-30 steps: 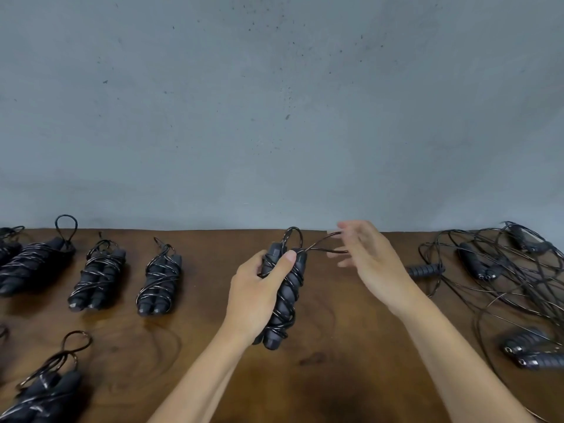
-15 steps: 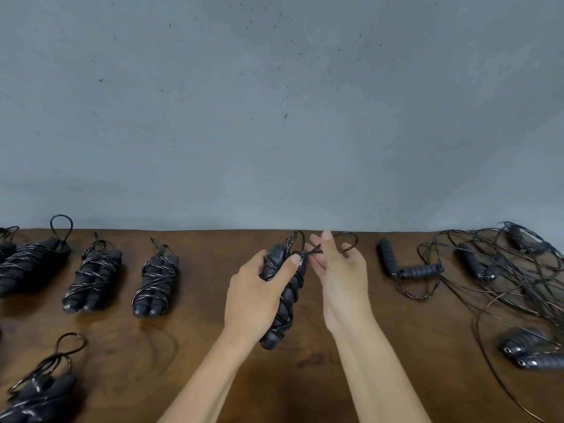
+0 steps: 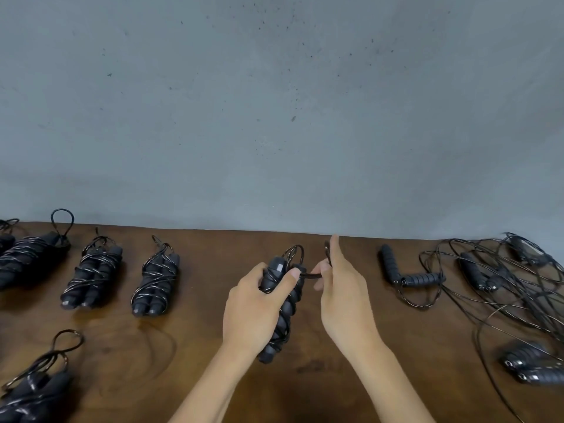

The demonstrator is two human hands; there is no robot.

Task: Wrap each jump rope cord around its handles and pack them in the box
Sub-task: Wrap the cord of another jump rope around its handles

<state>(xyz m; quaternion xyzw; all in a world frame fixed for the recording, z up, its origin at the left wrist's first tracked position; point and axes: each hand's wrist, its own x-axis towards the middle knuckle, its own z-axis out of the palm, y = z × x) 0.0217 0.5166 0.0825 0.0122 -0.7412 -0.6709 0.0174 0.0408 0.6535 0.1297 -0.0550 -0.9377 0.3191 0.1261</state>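
My left hand [image 3: 254, 306] grips a black jump rope bundle [image 3: 285, 309], its two handles held together with the cord wound around them, above the wooden table [image 3: 305, 392]. A small cord loop sticks up from the bundle's top. My right hand [image 3: 343, 294] pinches the loose end of the cord [image 3: 314, 274] just right of the bundle's top. Several wrapped bundles [image 3: 155, 277] lie in rows at the left. No box is in view.
At the right lies a tangle of unwrapped ropes [image 3: 503, 279] with loose black handles [image 3: 412, 274] and cords spread toward the right edge. A grey wall [image 3: 274, 117] stands directly behind the table's far edge.
My right hand came in from the right to the bundle's top and now pinches the cord end close to it. The left hand kept its grip; the bundle tilted slightly.
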